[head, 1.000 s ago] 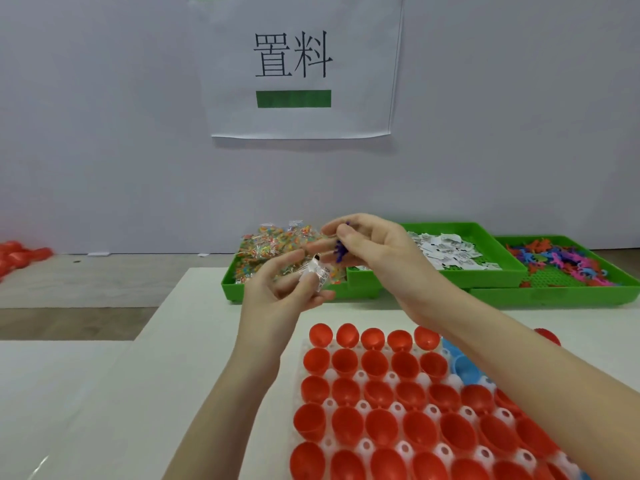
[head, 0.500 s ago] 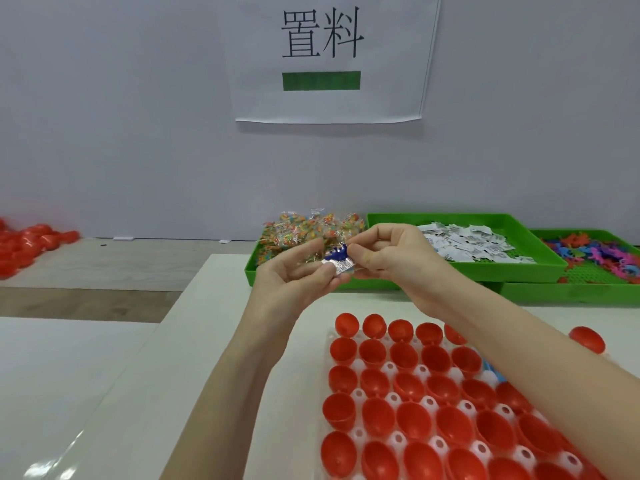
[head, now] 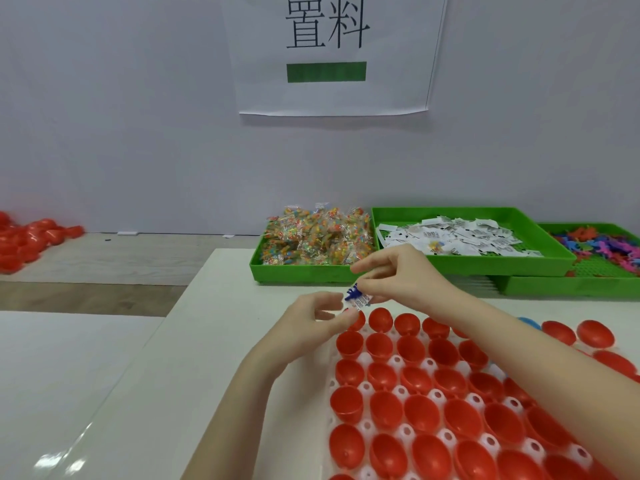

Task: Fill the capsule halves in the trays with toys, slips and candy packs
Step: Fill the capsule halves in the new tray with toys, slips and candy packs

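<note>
Red plastic capsule halves sat open-side up in a white tray on the table. The right hand pinched a small blue toy with a white slip above the far-left cup. The left hand hovered beside, fingers loosely curled, holding nothing.

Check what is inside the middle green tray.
The middle green tray holds a loose pile of printed paper slips. The right hand covers its front-left corner, so anything there is hidden.
</note>
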Demonstrator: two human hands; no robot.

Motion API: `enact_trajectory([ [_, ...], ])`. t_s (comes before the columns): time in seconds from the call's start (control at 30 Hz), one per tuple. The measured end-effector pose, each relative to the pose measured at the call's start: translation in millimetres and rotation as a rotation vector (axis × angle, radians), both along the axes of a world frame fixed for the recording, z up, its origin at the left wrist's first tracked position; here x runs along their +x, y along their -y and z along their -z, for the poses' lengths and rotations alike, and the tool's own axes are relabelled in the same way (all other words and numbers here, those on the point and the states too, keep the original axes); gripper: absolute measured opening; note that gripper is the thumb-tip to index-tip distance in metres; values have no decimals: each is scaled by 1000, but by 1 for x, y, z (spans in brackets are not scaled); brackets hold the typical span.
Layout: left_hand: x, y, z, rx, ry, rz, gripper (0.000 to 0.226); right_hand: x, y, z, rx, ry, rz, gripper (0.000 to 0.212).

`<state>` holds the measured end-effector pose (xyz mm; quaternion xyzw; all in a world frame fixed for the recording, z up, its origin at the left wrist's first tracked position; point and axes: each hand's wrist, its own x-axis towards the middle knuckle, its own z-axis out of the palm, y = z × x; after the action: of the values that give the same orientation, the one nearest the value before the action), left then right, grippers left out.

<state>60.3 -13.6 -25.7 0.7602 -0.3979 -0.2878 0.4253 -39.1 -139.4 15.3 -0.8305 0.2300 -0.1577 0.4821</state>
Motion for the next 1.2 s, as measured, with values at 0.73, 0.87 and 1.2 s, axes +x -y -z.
enact_trajectory([
  [0.73, 2, 1, 10, -143, -121, 16, 16, 8, -12, 1, -537, -250, -195, 29],
  [0.87, 2, 2, 11, -141, -142, 13, 11, 8, -15, 8, -491, -173, -127, 56],
  [1.2, 0, 3, 7, -90, -131, -47, 32, -12, -8, -10, -439, -182, -154, 52],
])
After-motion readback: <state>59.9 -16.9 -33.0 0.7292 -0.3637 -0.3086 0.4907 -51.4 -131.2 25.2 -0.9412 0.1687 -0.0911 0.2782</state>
